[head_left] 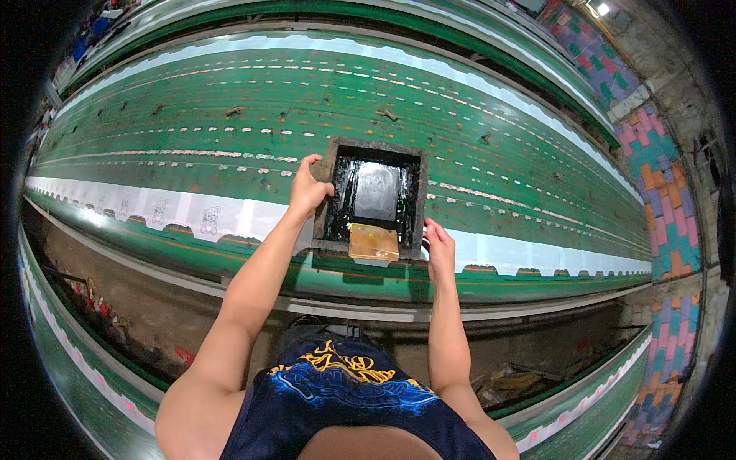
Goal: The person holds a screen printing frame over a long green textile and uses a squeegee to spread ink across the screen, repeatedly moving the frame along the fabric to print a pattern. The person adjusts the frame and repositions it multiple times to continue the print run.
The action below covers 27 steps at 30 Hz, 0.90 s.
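Observation:
A small screen printing frame (381,146) with dark, worn edges lies over the near white strip on the long green table. Glossy black ink (343,195) coats the inside around a paler, rectangular middle. At the frame's near end rests a yellowish-brown block (373,242), perhaps a squeegee. My left hand (309,192) grips the frame's left side, thumb over the rim. Around the near right corner my right hand (439,249) is closed, its fingers partly hidden. On the white strip (261,218) to the left, bear outlines (208,218) show, growing fainter farther left.
The green table (230,92) carries rows of small marks and a second pale strip (337,44) along its far edge. More long green tables (123,418) stand behind and in front. A patchwork of coloured tiles (667,195) runs along the right.

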{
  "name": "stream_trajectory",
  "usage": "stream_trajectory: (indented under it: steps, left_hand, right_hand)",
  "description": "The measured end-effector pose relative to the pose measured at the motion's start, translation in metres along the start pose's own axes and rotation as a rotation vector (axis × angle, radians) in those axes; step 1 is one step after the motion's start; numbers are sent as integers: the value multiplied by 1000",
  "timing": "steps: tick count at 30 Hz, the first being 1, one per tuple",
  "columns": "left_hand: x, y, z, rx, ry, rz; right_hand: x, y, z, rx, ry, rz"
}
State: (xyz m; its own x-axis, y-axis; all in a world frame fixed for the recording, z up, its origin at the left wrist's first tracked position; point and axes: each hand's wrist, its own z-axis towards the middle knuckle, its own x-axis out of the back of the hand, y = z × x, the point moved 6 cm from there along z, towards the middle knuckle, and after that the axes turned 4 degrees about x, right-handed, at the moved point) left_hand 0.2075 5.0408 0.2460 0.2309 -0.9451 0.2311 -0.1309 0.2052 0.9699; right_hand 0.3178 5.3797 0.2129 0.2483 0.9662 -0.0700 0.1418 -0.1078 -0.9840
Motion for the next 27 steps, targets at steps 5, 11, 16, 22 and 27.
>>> stream_trajectory:
  steps: [5, 11, 16, 22, 27]
  left_hand:
    - [-22, -11, -5, 58, -35, -68]
    - [-29, -23, -37, -2, -45, -101]
    - [-27, -51, -77, 91, -78, 79]
    - [-27, -94, -94, 108, -53, 65]
    - [-28, -106, -97, 134, -65, 73]
  right_hand:
    - [27, -11, 8, 240, 16, -373]
    - [38, 12, -20, 194, 15, -404]
    - [48, 57, -52, 126, 15, -470]
    - [51, 87, -67, 66, 27, -456]
    - [56, 103, -66, -21, 47, -453]
